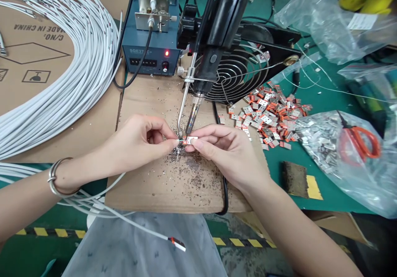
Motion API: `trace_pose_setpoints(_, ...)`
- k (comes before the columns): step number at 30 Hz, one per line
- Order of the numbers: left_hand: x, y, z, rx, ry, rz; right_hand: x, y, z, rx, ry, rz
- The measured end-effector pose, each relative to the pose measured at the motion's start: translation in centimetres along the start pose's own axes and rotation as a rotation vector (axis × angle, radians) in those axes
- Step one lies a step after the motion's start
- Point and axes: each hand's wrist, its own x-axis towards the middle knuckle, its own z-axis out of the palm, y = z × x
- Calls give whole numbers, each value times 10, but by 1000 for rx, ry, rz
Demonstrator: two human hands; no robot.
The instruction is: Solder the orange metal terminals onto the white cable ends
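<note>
Sitting just under the iron (213, 49), the plug (192, 140) is in the right hand (228, 149), grip closed on it between thumb and fingers. Left hand (150, 142) has its grip pinched on a thin wire (180, 140), whose end meets the plug's left side. Can't tell from here if the hot tip touches. A thin metal tube (183, 107) comes down beside the tip. Below: cardboard (139, 194), littered with dark specks. Behind: a blue box (150, 56), red light lit, and a black fan (229, 80) right of it. To the right, on the green surface (291, 156), a pile of orange-and-metal plugs (269, 113), a dirty sponge (294, 180), a clear bag (324, 146) of metal bits, orange scissors (375, 142) by it. Far left, a big bundle of white cables (99, 58). One plug-tipped cable (145, 228) hangs over the person's lap.
</note>
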Motion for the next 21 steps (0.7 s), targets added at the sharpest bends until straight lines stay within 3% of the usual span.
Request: trace_pose_setpoints(21,0,1,0,-22,5,-2,0,1,0,41,-20,-3)
